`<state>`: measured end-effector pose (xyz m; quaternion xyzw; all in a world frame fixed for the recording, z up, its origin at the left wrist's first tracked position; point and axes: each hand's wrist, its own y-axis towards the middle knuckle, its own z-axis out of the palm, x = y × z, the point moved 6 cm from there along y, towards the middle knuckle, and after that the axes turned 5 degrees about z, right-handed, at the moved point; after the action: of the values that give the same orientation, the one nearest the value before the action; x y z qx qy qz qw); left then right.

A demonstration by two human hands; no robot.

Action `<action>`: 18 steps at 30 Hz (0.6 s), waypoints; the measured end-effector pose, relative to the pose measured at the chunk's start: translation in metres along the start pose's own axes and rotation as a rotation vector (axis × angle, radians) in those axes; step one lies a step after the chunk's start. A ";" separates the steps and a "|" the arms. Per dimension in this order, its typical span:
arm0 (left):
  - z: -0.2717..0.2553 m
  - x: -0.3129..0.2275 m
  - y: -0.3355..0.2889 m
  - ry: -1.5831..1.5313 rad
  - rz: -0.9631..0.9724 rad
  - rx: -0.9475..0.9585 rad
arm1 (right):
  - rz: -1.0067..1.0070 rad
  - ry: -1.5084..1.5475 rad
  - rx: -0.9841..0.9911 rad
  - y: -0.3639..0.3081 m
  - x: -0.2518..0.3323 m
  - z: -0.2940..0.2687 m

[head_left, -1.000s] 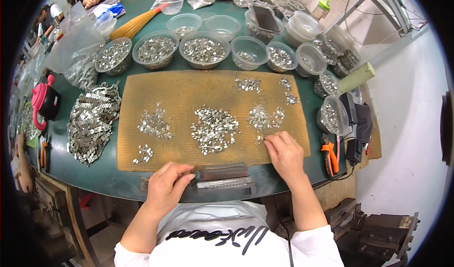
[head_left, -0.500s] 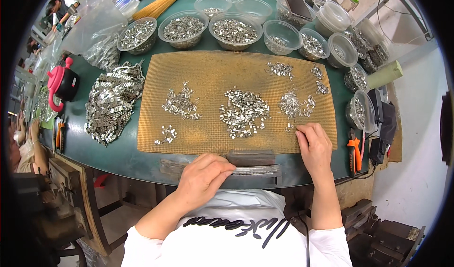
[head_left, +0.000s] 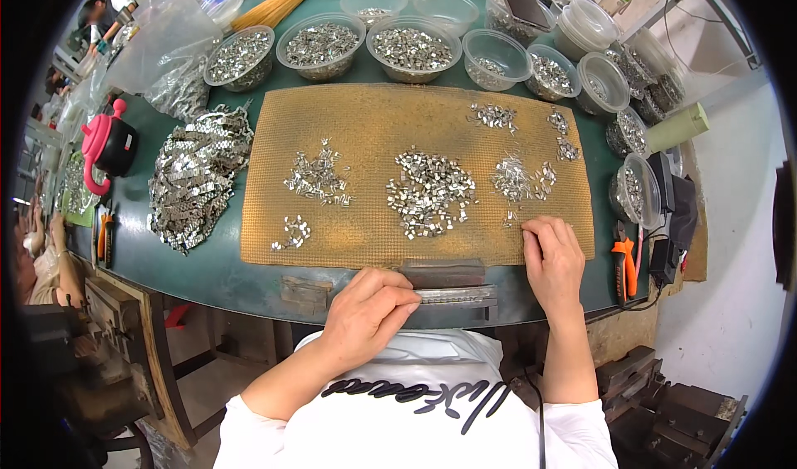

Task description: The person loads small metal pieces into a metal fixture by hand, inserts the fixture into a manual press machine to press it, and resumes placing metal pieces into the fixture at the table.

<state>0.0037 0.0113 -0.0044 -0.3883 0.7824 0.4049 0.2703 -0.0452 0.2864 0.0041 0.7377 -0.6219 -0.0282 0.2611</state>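
While I watch from the head view, notes:
Left hand: fingers curled narrow on the metal jig at the tabletop's near edge; whether it pinches a piece, I cannot tell.
Right hand: fingertips pressed on the woven mat, near right corner, beside small metal clips.
Mat centre: clips piled.
Far edge: plastic bowls of clips.
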 end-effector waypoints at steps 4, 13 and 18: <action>0.003 -0.005 0.001 0.077 0.054 -0.014 | 0.018 0.009 0.022 0.000 -0.002 0.001; 0.001 -0.011 0.007 0.160 0.178 0.025 | -0.071 0.334 0.190 -0.011 0.032 -0.023; -0.002 -0.007 0.006 0.105 0.155 0.070 | -0.219 0.403 0.323 -0.026 0.066 -0.019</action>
<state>0.0026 0.0146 0.0035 -0.3376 0.8369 0.3760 0.2102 -0.0001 0.2340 0.0280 0.8233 -0.4704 0.1906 0.2540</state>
